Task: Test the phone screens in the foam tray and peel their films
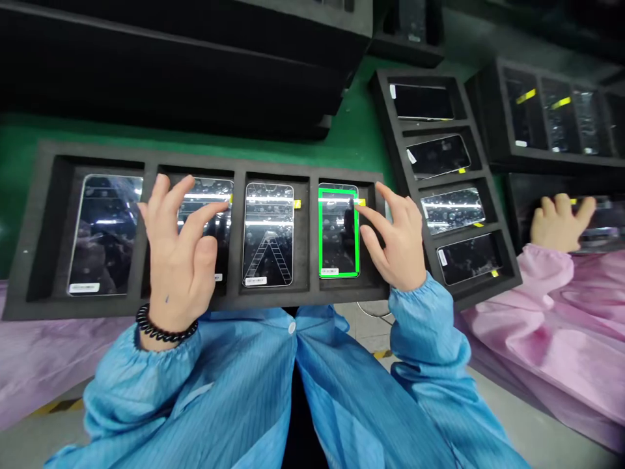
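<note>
A black foam tray [312,296] lies in front of me with a phone in each compartment. My left hand [180,260] hovers over the second phone [222,228] from the left, fingers spread, its index fingertip by a yellow tab. That hand hides much of this phone. The phone beside it [268,260] shows a white ladder-like line pattern. In the rightmost compartment, a phone [336,241] displays a bright green rectangular frame. My right hand [400,241] is open at its right edge; the index fingertip is at its yellow tab, contact unclear. The leftmost phone [105,234] has a dark screen.
A second foam tray [493,195] of phones stands angled at the right, with another phone tray [508,130] beyond it. A co-worker's hand [561,225] in a pink sleeve is at far right. Large black foam blocks [195,65] sit behind, on the green surface [351,140].
</note>
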`<act>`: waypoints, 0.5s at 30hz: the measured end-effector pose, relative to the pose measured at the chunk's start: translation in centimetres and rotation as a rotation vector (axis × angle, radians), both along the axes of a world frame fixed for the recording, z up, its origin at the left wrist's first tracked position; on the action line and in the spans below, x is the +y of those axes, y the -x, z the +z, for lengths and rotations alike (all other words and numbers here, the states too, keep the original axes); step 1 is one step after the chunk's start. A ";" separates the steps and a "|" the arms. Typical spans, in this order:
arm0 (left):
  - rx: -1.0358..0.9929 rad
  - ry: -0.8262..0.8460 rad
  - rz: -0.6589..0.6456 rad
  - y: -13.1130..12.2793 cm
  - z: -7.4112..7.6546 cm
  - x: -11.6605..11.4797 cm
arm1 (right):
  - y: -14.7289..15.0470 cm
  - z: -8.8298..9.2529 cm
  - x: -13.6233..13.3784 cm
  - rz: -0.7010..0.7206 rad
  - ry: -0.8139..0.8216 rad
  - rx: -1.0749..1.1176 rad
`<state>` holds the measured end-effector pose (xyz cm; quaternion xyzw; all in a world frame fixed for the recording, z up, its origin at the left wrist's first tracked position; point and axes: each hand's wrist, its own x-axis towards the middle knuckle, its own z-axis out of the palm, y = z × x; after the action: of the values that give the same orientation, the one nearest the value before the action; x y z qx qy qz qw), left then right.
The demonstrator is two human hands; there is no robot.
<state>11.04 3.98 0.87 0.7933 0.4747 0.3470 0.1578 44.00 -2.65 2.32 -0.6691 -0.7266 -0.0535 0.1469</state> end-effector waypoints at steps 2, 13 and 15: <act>-0.014 0.026 0.003 0.1 -0.1 0.2 | -0.7 -0.5 0.9 -0.041 0.035 -0.035; 0.001 0.089 0.005 0.4 0.6 0.1 | -0.8 -1.2 2.5 -0.048 0.029 -0.039; 0.007 0.091 0.006 0.4 0.5 0.1 | -0.8 -1.1 2.5 -0.082 -0.010 -0.043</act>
<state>10.61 4.11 1.41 0.7849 0.4931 0.3230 0.1909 44.83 -0.16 1.19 -0.6962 -0.7013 -0.0775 0.1324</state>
